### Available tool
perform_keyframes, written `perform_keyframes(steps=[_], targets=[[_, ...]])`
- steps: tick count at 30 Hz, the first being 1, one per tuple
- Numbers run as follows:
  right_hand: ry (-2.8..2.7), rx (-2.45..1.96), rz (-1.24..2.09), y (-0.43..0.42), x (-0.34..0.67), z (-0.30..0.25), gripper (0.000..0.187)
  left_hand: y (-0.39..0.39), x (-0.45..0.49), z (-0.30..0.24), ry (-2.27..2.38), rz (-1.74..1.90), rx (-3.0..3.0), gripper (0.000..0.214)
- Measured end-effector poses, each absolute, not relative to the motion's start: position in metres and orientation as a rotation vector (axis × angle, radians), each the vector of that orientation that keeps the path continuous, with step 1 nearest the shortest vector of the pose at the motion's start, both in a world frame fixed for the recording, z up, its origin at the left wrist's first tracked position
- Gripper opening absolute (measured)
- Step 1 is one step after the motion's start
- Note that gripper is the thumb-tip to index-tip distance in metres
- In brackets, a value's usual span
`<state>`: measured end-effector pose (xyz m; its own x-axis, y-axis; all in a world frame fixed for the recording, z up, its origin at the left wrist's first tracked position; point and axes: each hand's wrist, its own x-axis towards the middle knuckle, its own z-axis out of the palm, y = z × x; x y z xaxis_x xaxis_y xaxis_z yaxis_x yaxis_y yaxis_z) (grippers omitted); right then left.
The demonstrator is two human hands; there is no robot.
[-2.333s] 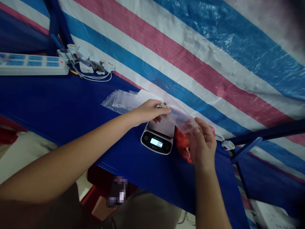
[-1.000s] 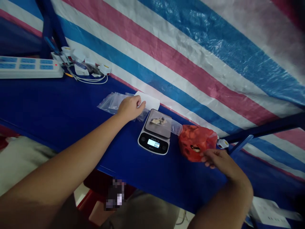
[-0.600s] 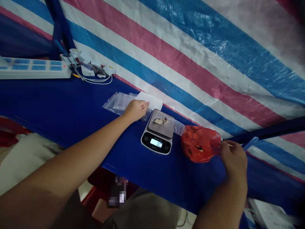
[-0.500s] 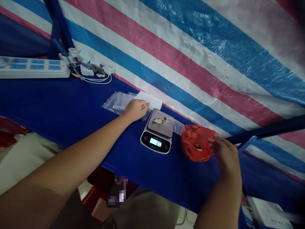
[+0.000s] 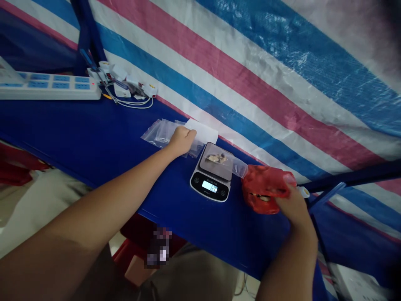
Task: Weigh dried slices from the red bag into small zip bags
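Note:
My left hand point(image 5: 183, 140) is closed in a fist over several clear zip-lock bags point(image 5: 158, 133) and beside a white sheet point(image 5: 205, 131). Whatever may be in that fist is hidden. To its right stands a small digital scale point(image 5: 210, 193) with a lit display. A clear zip-lock bag point(image 5: 239, 166) with pale and dark pieces point(image 5: 217, 158) in it lies across the scale's pan, its end hanging over the right side. My right hand point(image 5: 293, 202), slightly blurred, grips the right edge of a red plastic bag point(image 5: 260, 184). A pale piece shows through the bag's opening.
A white power strip point(image 5: 53, 88) and a heap of plugs and cables point(image 5: 130, 87) lie at the back left of the blue table point(image 5: 119, 138). A striped tarp point(image 5: 225, 71) rises behind. A blue frame bar point(image 5: 354, 171) crosses at the right.
My right hand has closed on the red bag's edge, and the bag's opening has been pulled wider. The left fist stays by the clear bags. The view has shifted slightly.

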<state>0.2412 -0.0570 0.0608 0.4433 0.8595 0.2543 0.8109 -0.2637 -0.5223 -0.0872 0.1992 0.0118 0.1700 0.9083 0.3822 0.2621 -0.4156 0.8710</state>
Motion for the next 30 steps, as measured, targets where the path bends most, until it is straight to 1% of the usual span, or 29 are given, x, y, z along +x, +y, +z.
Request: perform_keyframes(steps=[3,5,9,12,14,19,22,26,30], targets=[[-1.560,-2.183,0.188,-0.057,0.236,0.054,0.053,0.196,-0.086,0.011,1.083,1.270,1.822,0.055],[-1.587,-2.185,0.219,-0.055,0.232,0.050,0.057,0.196,-0.085,0.010,1.076,1.273,1.863,0.057],[-1.596,-2.313,0.093,-0.049,0.237,0.040,0.045,0.197,-0.083,0.009,1.102,1.259,1.929,0.058],[-1.667,-2.331,-0.008,-0.046,0.245,0.038,0.041,0.200,-0.082,0.007,1.110,1.262,1.942,0.059],[-1.671,-2.335,-0.056,-0.047,0.247,0.042,0.037,0.201,-0.082,0.006,1.104,1.275,1.942,0.059],[-1.466,-2.388,-0.167,-0.054,0.242,0.060,0.029,0.201,-0.081,0.005,1.046,1.323,1.913,0.057],[-1.427,-2.370,-0.091,-0.057,0.242,0.067,0.025,0.200,-0.081,0.005,1.027,1.383,1.905,0.052],[-1.205,-2.265,0.017,-0.060,0.245,0.069,0.029,0.200,-0.080,0.005,1.003,1.412,1.886,0.044],[-0.947,-2.087,0.151,-0.070,0.252,0.071,0.031,0.200,-0.080,0.006,1.010,1.375,1.889,0.043]])
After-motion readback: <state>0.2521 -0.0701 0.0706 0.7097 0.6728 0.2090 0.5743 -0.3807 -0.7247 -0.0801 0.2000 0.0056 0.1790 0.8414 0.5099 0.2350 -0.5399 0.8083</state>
